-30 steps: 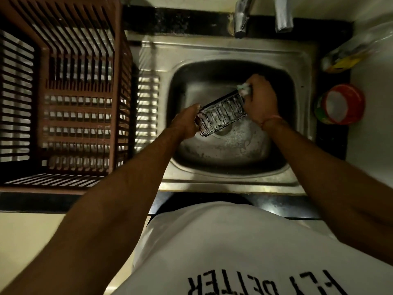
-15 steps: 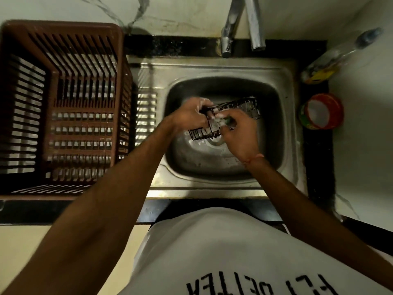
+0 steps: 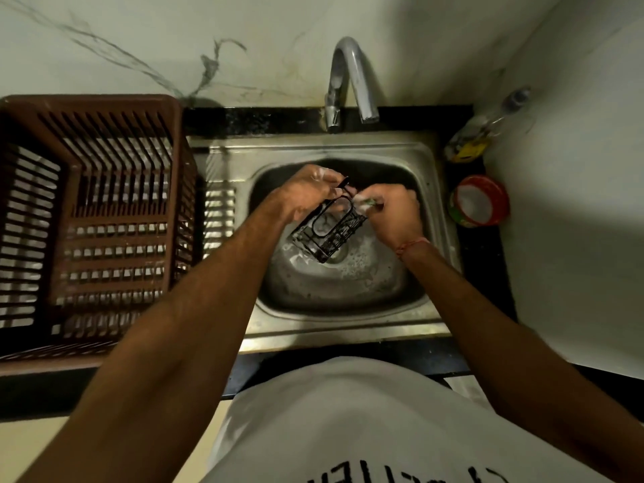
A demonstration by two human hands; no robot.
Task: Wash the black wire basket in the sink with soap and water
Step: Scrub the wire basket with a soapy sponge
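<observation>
Both hands are up over the sink bowl: the left hand point(image 3: 310, 190) has its fingers curled round the top edge of the black wire basket point(image 3: 329, 229), and the right hand point(image 3: 395, 212) pinches a small green scrubber point(image 3: 369, 202) against that same top edge, right next to the left fingertips. The basket hangs below and between the two hands, tilted, its lower end dipping down toward the drain without clearly touching it. It's a narrow oblong frame of thin black wire, a rounded loop showing on the near face and a tight grid on the side under the right hand, with suds clinging to it. Under the hands, the steel sink point(image 3: 430, 190) holds foamy water round the drain. Beyond the hands, the tap point(image 3: 352, 81) arches over the back rim. Off past the left hand stands a brown slatted crate point(image 3: 104, 217); past the right hand, a red-rimmed tub point(image 3: 480, 201) and a bottle point(image 3: 486, 130).
</observation>
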